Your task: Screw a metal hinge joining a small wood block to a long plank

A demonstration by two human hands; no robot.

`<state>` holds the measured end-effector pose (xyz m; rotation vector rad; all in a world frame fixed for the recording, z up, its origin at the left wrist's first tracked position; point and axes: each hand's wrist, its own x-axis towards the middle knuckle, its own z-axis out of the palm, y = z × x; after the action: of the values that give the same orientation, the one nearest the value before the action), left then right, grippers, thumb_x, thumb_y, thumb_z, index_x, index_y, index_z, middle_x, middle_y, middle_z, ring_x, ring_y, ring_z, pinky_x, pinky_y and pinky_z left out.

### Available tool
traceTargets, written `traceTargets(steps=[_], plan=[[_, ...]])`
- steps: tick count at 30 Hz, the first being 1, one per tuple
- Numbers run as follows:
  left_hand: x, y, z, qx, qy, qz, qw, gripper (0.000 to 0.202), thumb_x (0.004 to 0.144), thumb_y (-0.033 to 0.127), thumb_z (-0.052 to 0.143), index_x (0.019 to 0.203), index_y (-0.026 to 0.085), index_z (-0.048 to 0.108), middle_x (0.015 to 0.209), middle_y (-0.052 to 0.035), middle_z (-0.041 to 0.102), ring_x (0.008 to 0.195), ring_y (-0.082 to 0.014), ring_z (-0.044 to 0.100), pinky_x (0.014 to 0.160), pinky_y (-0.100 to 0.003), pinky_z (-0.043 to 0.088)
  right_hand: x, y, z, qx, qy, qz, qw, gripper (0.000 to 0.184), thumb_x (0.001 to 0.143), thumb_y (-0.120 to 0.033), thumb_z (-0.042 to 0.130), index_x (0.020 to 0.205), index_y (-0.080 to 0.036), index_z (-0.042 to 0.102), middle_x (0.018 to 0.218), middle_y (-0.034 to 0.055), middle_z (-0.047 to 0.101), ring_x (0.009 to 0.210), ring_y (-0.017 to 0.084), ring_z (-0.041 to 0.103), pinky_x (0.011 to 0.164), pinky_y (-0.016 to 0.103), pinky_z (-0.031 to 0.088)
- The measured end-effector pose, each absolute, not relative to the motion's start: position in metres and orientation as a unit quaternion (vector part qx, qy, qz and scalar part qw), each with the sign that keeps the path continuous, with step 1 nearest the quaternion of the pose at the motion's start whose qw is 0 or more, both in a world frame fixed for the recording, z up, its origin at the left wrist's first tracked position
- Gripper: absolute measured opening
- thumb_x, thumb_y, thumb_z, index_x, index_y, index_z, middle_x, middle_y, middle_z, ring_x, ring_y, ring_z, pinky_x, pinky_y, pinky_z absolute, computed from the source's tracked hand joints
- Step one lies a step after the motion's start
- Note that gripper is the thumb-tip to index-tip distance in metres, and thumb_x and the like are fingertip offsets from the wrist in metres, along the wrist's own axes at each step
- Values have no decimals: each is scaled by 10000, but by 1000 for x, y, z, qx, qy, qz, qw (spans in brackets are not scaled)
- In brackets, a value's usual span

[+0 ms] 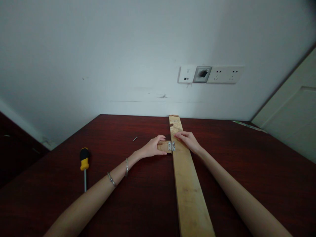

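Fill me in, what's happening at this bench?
A person is working at a dark red wooden table. The left hand grips a small light wooden block, pressed against the side of a long pale wooden plank. The right hand rests on the plank. A small silver metal hinge bridges block and plank. A yellow-and-black-handled screwdriver lies untouched to the left, and a small loose screw lies behind the hands.

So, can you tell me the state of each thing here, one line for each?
Long plank: flat on the table.
Small block: against the plank's left edge, held by the left hand.
Hinge: lying open across both pieces.
Right hand: fingertips pressing on the plank.
Screwdriver: lying untouched.
Screw: loose on the table.
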<state>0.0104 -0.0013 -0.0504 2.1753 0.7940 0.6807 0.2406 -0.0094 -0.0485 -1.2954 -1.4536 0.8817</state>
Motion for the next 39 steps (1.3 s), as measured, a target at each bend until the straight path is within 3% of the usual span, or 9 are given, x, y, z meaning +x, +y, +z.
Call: traceTargets(steps=[7,14,17,20,22,26,39], plan=[[10,-1,-50,846,317,258,344,771,607,297,802,1269,162,431,1276,-171,534,1185,-280,523,1014,-434,383,241,-8,-50,-533,-596,363,479,284,686,-425,629,739,-169,737,700,15,687,632,155,551,645,281,438],[8,0,-49,852,326,250,323,844,619,415,786,1331,177,401,1370,-183,451,1250,-300,458,1048,-461,348,243,-7,-53,-531,-601,355,480,327,696,-463,623,753,-162,738,724,28,696,683,183,580,682,305,462],[1,8,-39,852,344,266,292,647,746,435,675,1288,148,466,1347,-165,489,1247,-255,462,1057,-409,349,243,-7,-53,-532,-603,351,480,330,700,-468,616,740,-162,735,730,27,697,694,185,587,692,303,459],[-16,23,-21,850,363,299,235,368,796,362,617,1106,163,610,1253,-103,581,1180,-210,518,1048,-357,355,243,-9,-51,-535,-604,347,478,315,696,-453,616,721,-162,733,703,24,691,687,189,590,694,307,455],[-34,34,-6,854,381,293,200,238,806,312,586,976,165,665,1163,-80,636,1099,-192,566,1009,-326,382,242,-9,-50,-535,-605,346,477,311,694,-450,614,725,-165,735,707,24,697,704,198,600,713,317,459],[-78,54,16,850,461,227,119,197,774,259,567,853,144,706,945,-76,706,915,-204,622,881,-312,428,242,-9,-51,-530,-609,347,476,305,698,-451,614,745,-177,740,798,33,726,785,226,629,770,342,472],[-122,75,-13,819,513,86,241,247,636,387,655,706,159,717,682,-12,688,638,-131,566,590,-210,364,239,-11,-51,-533,-625,335,462,241,694,-393,605,734,-193,734,817,31,738,834,253,649,828,382,478]])
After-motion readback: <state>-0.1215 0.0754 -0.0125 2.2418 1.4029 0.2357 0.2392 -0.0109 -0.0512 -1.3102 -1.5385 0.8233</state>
